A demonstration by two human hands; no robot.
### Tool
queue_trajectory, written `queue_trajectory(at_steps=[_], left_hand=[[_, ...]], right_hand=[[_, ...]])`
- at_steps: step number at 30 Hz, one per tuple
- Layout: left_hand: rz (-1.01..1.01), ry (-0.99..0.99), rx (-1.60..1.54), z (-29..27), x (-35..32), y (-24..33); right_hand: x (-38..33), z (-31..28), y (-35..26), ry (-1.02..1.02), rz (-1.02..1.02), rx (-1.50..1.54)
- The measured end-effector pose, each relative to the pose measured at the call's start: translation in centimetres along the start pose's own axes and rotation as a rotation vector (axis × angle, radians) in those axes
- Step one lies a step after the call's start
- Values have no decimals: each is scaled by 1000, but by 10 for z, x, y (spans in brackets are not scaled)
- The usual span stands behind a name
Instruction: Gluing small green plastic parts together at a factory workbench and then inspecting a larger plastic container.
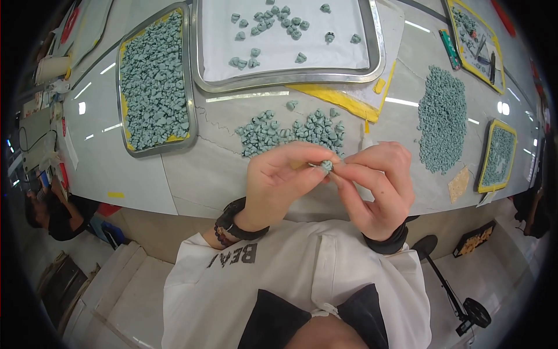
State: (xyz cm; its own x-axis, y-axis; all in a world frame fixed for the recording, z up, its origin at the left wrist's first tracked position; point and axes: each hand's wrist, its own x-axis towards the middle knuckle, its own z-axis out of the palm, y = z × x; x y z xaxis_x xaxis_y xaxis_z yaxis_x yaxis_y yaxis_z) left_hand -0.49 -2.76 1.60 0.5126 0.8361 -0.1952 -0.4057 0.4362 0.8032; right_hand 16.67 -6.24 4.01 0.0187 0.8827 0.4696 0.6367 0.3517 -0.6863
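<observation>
My left hand [279, 180] and my right hand [375, 186] meet in front of my chest, and the fingertips of both pinch one small grey-green lumpy piece [326, 166]. A white pointed tool [367, 139] sticks up from my right hand. Just beyond my hands, a loose pile of the same grey-green pieces [290, 131] lies on the pale table [226, 168]. Behind it, a metal tray [375, 55] lined in white holds a few scattered pieces.
A metal tray [123, 75] full of pieces sits at the left. A large loose heap [443, 116] lies at the right, with yellow trays [491, 157] beyond it. Another person [55, 212] crouches at the far left. A stool base [471, 311] stands on the floor.
</observation>
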Motion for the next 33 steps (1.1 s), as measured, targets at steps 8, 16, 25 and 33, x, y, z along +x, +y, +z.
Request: queue_trajectory(at_steps=[8, 16, 25, 33], left_hand=[[126, -44, 133, -1, 1, -3], [58, -113, 333, -13, 5, 4], [641, -79, 1466, -31, 64, 47], [410, -114, 1585, -39, 55, 17]], right_hand=[[-4, -2, 1, -17, 4, 7], [-16, 1, 9, -48, 65, 39], [-37, -35, 34, -315, 291, -277], [-46, -20, 43, -349, 153, -153]])
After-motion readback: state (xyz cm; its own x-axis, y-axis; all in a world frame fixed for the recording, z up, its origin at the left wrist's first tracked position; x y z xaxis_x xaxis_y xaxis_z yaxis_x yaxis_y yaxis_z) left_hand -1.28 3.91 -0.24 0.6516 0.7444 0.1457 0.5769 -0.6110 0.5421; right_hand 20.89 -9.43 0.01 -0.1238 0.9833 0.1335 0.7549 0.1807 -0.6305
